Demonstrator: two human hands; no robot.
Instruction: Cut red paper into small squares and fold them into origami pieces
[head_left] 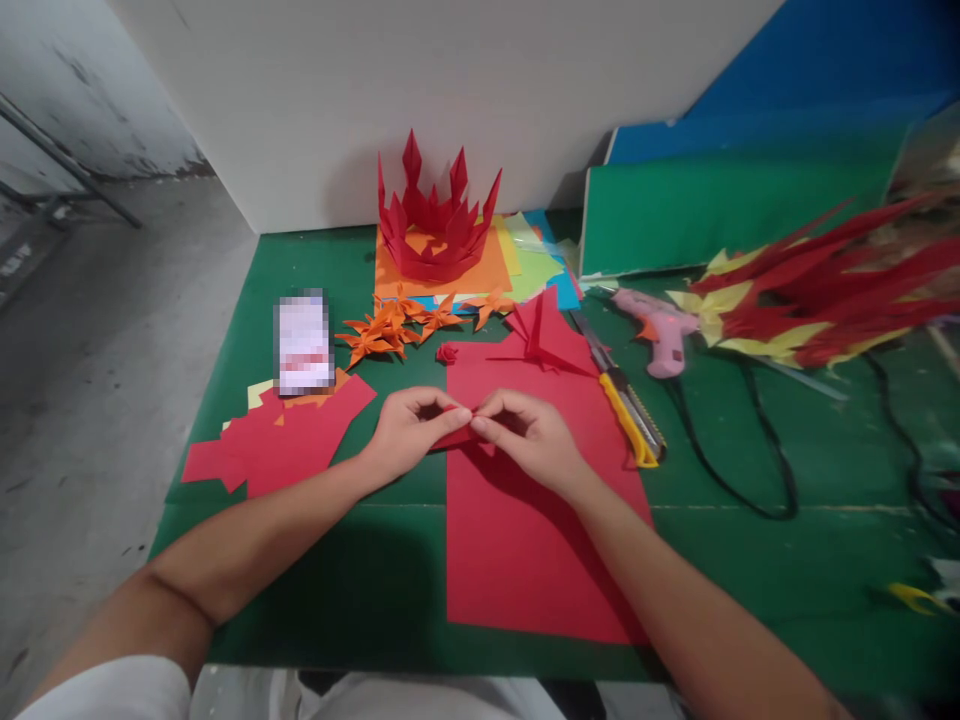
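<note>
Between my two hands is a small piece of folded red paper [454,437], pinched at its top edge by thumbs and fingertips. My left hand [411,428] grips its left side, and my right hand [525,430] meets it from the right, thumbs nearly touching. Fingers cover much of the piece, so its full shape is hidden. Below them lies a large red paper sheet [536,560]. Just beyond my hands sit a small rolled red paper rose [447,352] and a folded red paper shape [541,335]. Several orange origami flowers [386,328] lie behind to the left.
A red paper crown [439,240] stands on coloured sheets at the back. Left are a phone [303,342] and red paper scraps [281,445]. Right are a yellow utility knife [630,415], a corded pink glue gun [664,330] and red-yellow paper spikes [817,290].
</note>
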